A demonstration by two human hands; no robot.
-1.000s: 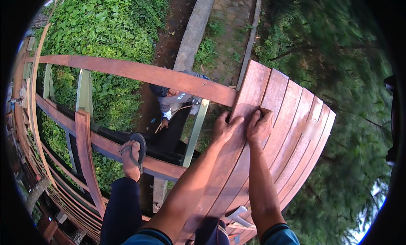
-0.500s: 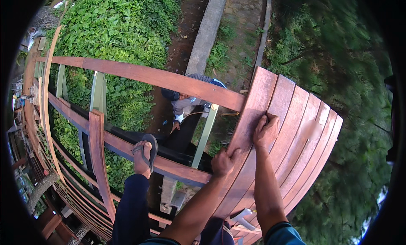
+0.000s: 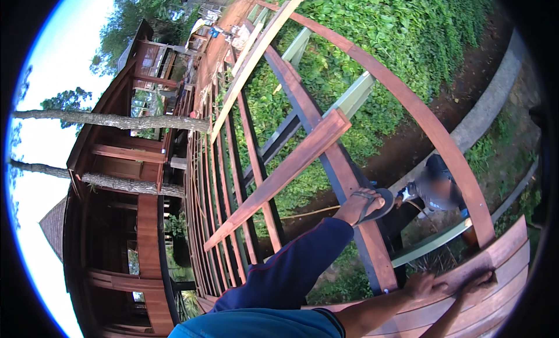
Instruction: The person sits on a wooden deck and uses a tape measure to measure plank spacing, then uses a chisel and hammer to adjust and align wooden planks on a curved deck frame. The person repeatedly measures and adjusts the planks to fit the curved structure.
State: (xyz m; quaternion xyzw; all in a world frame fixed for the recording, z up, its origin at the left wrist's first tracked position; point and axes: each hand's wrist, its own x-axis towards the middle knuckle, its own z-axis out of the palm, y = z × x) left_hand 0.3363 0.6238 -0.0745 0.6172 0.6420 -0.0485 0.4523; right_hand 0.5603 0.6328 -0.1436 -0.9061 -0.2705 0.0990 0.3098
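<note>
Reddish-brown deck boards (image 3: 477,307) lie side by side at the lower right. My left hand (image 3: 424,284) is closed on the near edge of the outermost board (image 3: 503,247), beside the open framing. My right hand (image 3: 476,284) rests further along the same board, fingers curled over its edge by the seam; the fingertips are partly hidden. My foot in a dark flip-flop (image 3: 374,205) stands on a wood-topped joist (image 3: 338,169).
Open joists (image 3: 247,128) run to the left above green plants (image 3: 390,41). A loose plank (image 3: 279,178) lies across them. A curved rim beam (image 3: 419,105) bounds the frame. Below, another person (image 3: 434,186) stands near a green metal brace (image 3: 431,243). A wooden building (image 3: 125,221) stands left.
My view has swung left, so the boards and both hands now sit at the lower right, and the building has come into view. Both hands remain on the boards.
</note>
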